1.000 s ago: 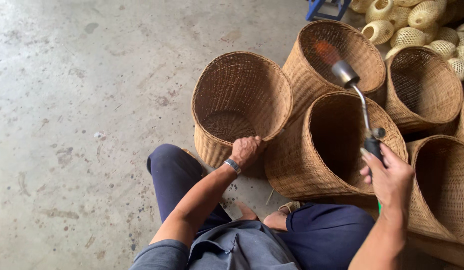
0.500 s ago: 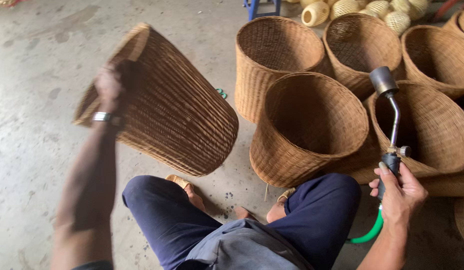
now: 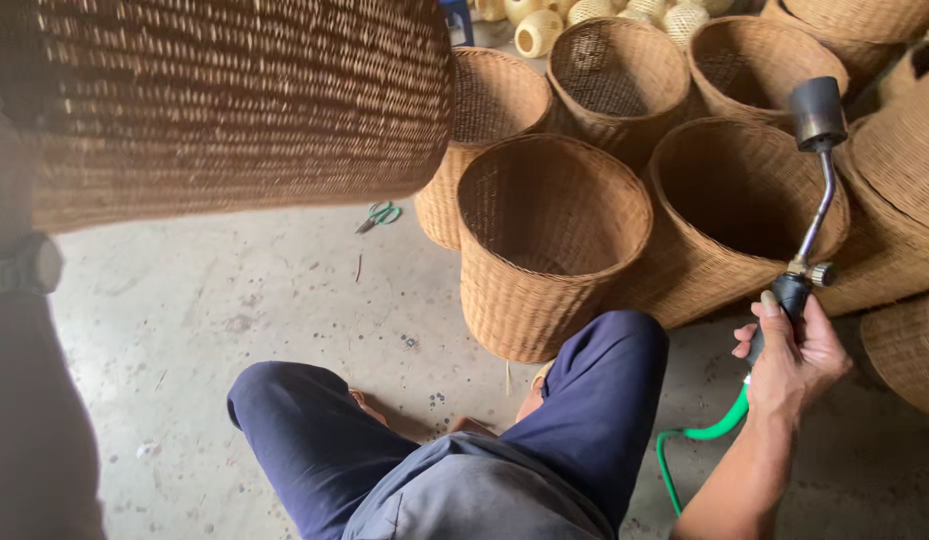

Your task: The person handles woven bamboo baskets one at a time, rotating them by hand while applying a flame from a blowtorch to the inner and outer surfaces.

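Right hand [image 3: 792, 355] is clenched around the black handle of a gas torch [image 3: 809, 195], thumb up along the grip, low at the right edge of the scene. Torch stands roughly upright, thin metal neck curving up to a dark round nozzle head that sits in front of the rim of a tall woven basket [image 3: 732, 215]. A green hose [image 3: 706, 438] runs from below the hand down to the concrete floor [image 3: 234, 310] and loops near the right knee. Left hand itself is out of sight; only a dark blurred forearm and a wristwatch [image 3: 29, 265] show at the left edge, so can't tell how that hand grips. Just above the watch, a large woven basket [image 3: 234, 105] is raised close to the camera, lying on its side, filling the top left, blurred. Person sits on the floor in dark blue trousers [image 3: 464, 440], knees bent, bare foot partly visible between the legs. Right in front of the right knee stands another tall basket [image 3: 544, 240], open mouth tilted toward the camera, touching the basket to its right. Farther back, more baskets of the same weave crowd together [image 3: 624, 75], rims touching, extending to the right edge. Small pale woven pieces [image 3: 584, 12] lie at the far top. Green-handled scissors [image 3: 381, 216] lie on the floor left of the baskets, under the raised basket's edge.
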